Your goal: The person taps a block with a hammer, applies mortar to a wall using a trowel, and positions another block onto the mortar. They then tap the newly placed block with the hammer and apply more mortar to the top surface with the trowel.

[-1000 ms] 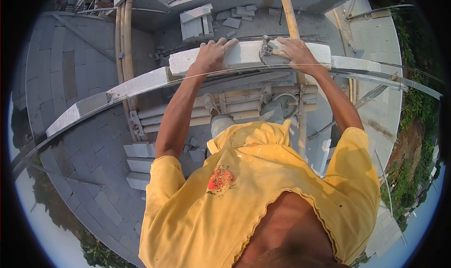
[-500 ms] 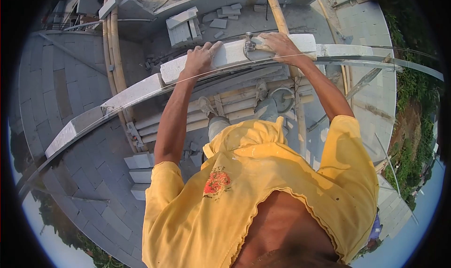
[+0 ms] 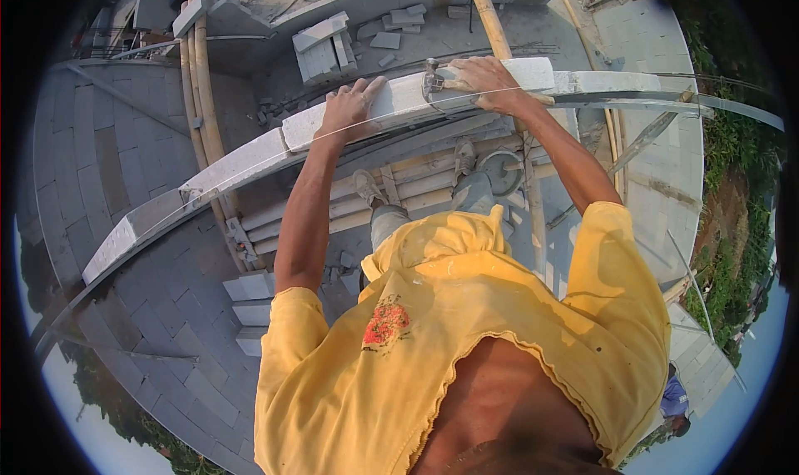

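A long white block (image 3: 399, 99) lies on top of a wall in front of me, behind a thin taut string. My left hand (image 3: 349, 110) grips its left part, fingers bent over the top. Over the right part, my right hand (image 3: 491, 84) is closed around the handle of a hammer (image 3: 433, 82) and rests on the block. The hammer's metal head points left and its handle end shows past my palm. To the left, another white block (image 3: 237, 165) meets the gripped one; a further block (image 3: 612, 82) adjoins its right end.
Bamboo poles (image 3: 204, 100) stand left of the wall, and more poles (image 3: 399, 193) lie near my feet. A round bucket (image 3: 501, 174) sits below my right arm. Stacked blocks (image 3: 320, 54) lie beyond the wall. Another person (image 3: 674, 398) is at lower right.
The gripped block has shifted slightly left, with both hands and the hammer moving along. More of the other person shows at lower right.
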Motion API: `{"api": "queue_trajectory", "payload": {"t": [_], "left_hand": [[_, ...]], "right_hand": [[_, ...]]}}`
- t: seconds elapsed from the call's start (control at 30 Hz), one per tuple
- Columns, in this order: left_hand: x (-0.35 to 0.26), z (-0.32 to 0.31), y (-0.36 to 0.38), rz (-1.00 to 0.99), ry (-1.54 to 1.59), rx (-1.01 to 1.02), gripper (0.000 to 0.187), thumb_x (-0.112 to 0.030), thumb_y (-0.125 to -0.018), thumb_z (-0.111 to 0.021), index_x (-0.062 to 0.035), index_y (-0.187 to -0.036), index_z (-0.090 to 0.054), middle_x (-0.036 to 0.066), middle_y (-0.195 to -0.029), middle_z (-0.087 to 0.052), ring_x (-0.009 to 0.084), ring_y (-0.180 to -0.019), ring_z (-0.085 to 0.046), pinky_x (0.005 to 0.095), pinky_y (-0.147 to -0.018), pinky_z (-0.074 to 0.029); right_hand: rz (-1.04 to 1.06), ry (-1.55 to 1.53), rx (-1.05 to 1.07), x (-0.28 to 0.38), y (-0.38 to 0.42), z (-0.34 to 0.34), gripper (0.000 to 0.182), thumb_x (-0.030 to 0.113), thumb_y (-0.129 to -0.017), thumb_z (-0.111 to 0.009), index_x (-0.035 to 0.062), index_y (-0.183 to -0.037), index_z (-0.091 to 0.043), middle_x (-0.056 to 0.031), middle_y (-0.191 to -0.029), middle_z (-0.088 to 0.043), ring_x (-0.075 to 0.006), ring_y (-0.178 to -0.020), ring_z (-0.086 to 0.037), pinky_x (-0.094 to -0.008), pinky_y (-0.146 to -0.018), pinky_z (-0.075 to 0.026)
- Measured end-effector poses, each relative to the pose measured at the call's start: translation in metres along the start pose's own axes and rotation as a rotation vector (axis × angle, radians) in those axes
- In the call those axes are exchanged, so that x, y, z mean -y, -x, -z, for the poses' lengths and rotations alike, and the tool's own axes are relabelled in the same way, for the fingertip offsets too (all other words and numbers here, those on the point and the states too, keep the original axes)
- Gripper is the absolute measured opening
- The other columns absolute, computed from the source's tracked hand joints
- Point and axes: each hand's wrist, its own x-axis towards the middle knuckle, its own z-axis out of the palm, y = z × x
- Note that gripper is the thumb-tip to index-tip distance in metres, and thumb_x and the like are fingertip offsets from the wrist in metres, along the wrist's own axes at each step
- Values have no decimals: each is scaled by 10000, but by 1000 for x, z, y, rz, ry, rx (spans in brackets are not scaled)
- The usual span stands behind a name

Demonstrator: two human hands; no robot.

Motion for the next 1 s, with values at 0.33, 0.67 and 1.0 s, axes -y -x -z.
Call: {"api": "queue_trajectory", "payload": {"t": [0.33, 0.67, 1.0], "left_hand": [[-9, 5, 6, 80, -9, 28, 989, -288, -695, -872, -305, -1545, -367, 67, -1331, -567, 321, -1246, -560, 584, -1060, -423], [107, -12, 130, 288, -85, -135, 1047, -143, -730, -853, -378, -1578, -287, -4, -1572, -391, 300, -1450, -360, 768, -1157, -237], [128, -28, 128, 305, -76, -176, 975, -308, -728, -883, -272, -1539, -341, -21, -1554, -417, 305, -1443, -364, 832, -1120, -188]], "right_hand": [[17, -65, -16, 1, -2, 3, 775, 41, -684, -780, 82, -1411, -515, -64, -1487, -498, -294, -1345, -465, -433, -1137, -359], [-5, -105, 28, 10, 0, 9, 818, 0, -622, -780, 65, -1392, -514, -101, -1496, -486, -343, -1361, -447, -453, -1174, -339], [8, -87, 11, 10, 1, 6, 762, -6, -655, -779, 66, -1374, -536, -86, -1523, -472, -325, -1385, -437, -446, -1178, -335]]}}
